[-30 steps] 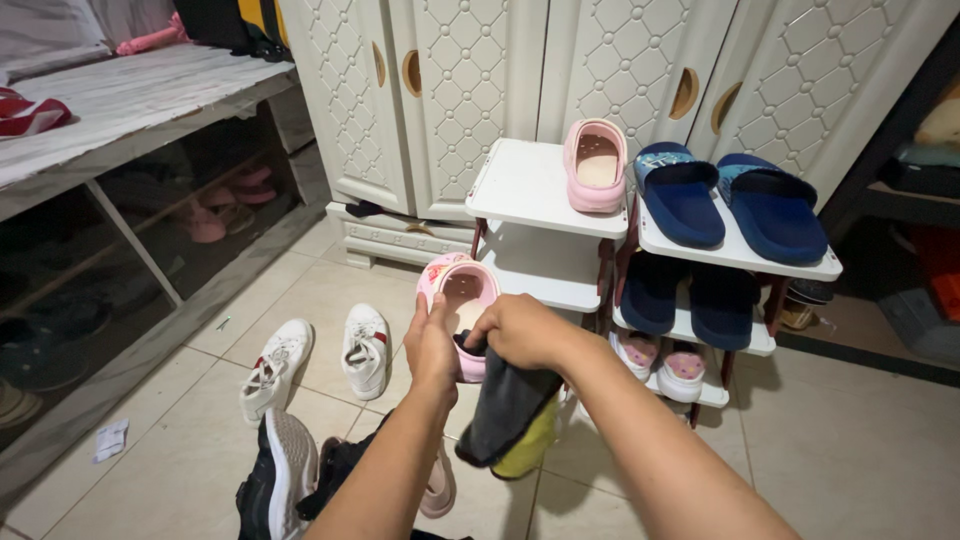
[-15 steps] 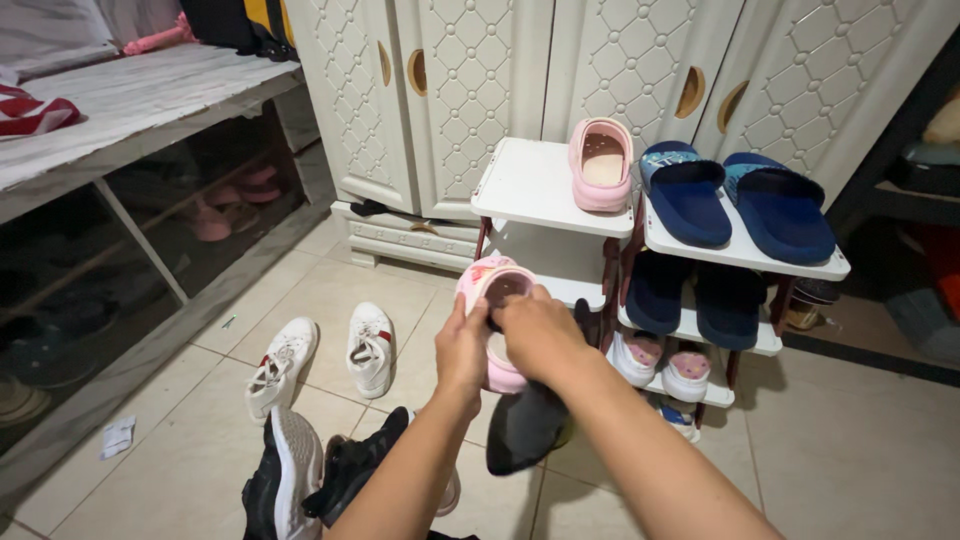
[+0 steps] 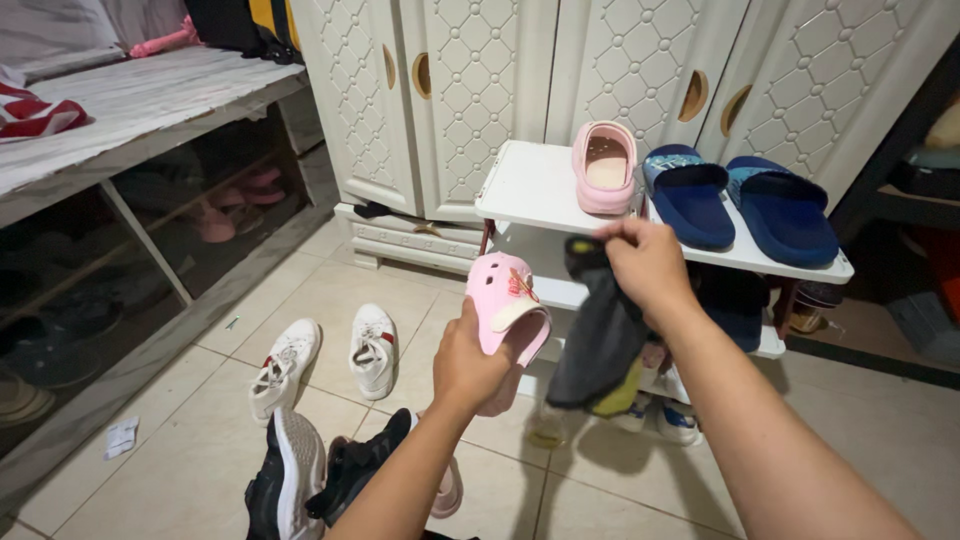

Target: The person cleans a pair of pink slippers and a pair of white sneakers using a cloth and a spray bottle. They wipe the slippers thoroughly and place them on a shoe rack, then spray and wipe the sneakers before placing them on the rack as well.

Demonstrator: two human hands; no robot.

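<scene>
My left hand grips a pink clog by its heel end, its top turned toward me, in front of the white shoe rack. My right hand is lifted to the right of it and holds a dark grey cloth with a yellow-green underside that hangs down. The matching pink clog stands on the rack's top shelf beside two blue slides.
White sneakers lie on the tiled floor at left, black shoes near my left arm. More shoes fill the rack's lower shelves. A white cabinet stands behind, a low bench with shoes under it at left.
My right hand pulled the cloth out of the clog and rose to the right. My left hand turned the clog so its top faces me.
</scene>
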